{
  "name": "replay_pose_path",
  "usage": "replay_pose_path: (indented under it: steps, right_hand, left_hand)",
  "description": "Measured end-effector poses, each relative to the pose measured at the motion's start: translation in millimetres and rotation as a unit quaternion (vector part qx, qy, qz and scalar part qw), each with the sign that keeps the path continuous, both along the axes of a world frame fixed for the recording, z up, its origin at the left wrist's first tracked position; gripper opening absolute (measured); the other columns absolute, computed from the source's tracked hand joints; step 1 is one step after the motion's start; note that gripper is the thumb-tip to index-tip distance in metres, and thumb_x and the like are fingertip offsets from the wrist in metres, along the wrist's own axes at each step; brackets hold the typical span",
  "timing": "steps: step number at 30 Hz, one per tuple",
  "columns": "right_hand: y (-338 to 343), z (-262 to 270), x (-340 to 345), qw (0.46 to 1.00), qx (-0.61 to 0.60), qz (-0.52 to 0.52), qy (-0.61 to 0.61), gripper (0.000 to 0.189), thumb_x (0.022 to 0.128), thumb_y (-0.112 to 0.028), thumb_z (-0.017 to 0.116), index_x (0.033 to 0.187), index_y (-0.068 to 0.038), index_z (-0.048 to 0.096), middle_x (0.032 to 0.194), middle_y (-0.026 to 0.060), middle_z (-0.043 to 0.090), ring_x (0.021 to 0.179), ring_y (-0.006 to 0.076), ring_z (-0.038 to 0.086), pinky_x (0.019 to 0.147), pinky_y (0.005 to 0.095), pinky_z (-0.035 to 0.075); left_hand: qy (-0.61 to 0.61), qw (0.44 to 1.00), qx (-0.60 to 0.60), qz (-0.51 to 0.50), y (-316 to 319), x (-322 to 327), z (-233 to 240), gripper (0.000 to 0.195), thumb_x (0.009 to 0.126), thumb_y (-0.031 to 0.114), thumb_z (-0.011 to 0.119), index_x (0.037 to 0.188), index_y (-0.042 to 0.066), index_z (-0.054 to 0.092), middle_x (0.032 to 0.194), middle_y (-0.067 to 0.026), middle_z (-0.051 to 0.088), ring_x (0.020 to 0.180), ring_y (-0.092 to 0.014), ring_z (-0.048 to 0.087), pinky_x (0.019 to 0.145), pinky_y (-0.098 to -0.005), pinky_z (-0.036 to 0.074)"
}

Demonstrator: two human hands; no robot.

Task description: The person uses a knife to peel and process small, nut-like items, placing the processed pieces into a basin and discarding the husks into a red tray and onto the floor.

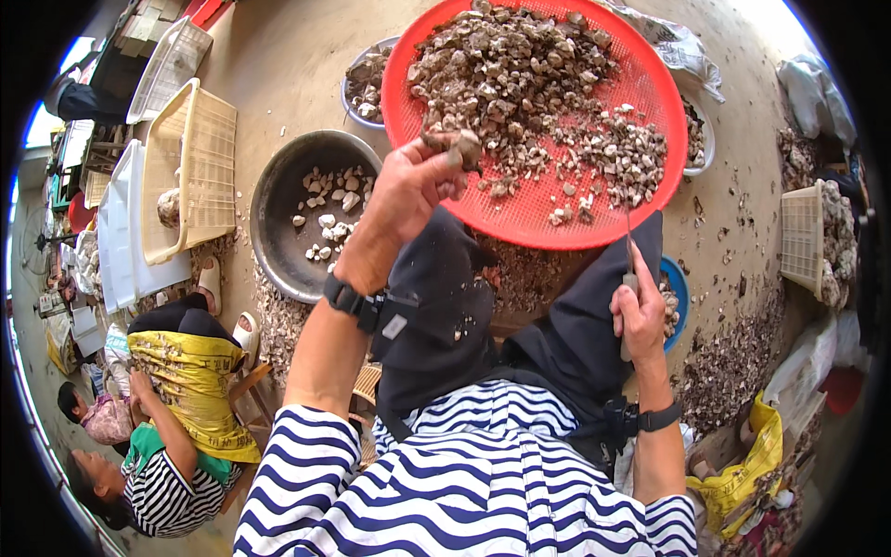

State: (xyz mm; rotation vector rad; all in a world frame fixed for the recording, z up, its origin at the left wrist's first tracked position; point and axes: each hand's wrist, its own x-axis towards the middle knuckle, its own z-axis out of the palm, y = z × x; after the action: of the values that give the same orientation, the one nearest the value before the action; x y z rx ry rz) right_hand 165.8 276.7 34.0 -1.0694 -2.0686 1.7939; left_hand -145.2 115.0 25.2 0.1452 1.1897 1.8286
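My left hand [418, 181] pinches a lumpy grey-brown piece [465, 150], perhaps a mushroom or tuber, above the near left edge of a round red plastic sieve tray [480, 226]. A large heap of brown and whitish chunks [515, 69] lies in the tray, with a smaller, paler pile [633, 157] at its right. My right hand [639, 313] is closed round the handle of a knife [629, 278], whose thin blade points away from me toward the tray's near right edge. The two hands are well apart.
Left of the tray stands a dark metal basin [278, 257] with whitish pieces. A blue basin [679, 338] sits beside my right leg. Plastic crates [209, 181] stand far left. Two people sit at the left, the nearer with a yellow sack [188, 390] over the lap. Scraps [731, 369] litter the floor.
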Motion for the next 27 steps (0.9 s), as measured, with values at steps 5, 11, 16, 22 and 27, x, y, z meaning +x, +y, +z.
replay_pose_path:
  steps: [5,11,16,22,27]
  right_hand:
    - [-21,19,-18,0.978,0.088,0.188,0.006,0.055,0.082,0.0,0.052,0.136,-0.001,0.046,0.108,0.0147,0.06,0.071,0.0205,0.062,0.067,0.0299,0.049]
    - [-66,41,-25,0.91,0.217,0.343,0.079,0.064,0.076,-0.003,0.063,0.137,-0.01,0.047,0.084,0.0144,0.064,0.071,0.0299,0.063,0.065,0.0373,0.051]
    - [-76,43,-17,0.891,0.254,0.371,0.062,0.067,0.076,-0.005,0.064,0.14,-0.012,0.045,0.07,0.0101,0.06,0.064,0.0278,0.061,0.058,0.0377,0.049]
    - [-83,45,-10,0.89,0.27,0.362,0.059,0.068,0.076,-0.006,0.065,0.14,-0.012,0.044,0.073,0.0095,0.062,0.066,0.027,0.061,0.059,0.0382,0.049]
    - [-85,45,-9,0.883,0.287,0.369,0.042,0.067,0.076,-0.007,0.064,0.14,-0.013,0.044,0.075,0.009,0.063,0.067,0.0265,0.062,0.06,0.0374,0.05]
  left_hand:
    - [0.123,0.991,-0.056,0.001,-51,86,18,0.029,0.082,0.003,0.068,0.11,0.001,0.059,0.095,-0.0036,0.066,0.076,-0.007,0.058,0.064,-0.0206,0.047]
    - [0.144,0.979,-0.118,0.085,-86,141,31,0.039,0.08,-0.001,0.07,0.118,0.0,0.06,0.099,-0.0014,0.067,0.074,-0.003,0.054,0.06,-0.0166,0.039]
    - [0.155,0.975,-0.129,0.092,-103,153,30,0.04,0.08,-0.002,0.069,0.119,-0.002,0.06,0.099,-0.0015,0.067,0.073,-0.003,0.053,0.059,-0.0166,0.039]
    - [0.138,0.98,-0.116,0.08,-103,157,32,0.037,0.08,-0.001,0.07,0.116,-0.001,0.06,0.098,-0.002,0.067,0.073,-0.004,0.054,0.059,-0.017,0.04]
    - [0.128,0.982,-0.114,0.083,-105,160,29,0.035,0.08,-0.001,0.07,0.113,-0.001,0.06,0.097,-0.0029,0.067,0.071,-0.004,0.055,0.058,-0.0172,0.04]
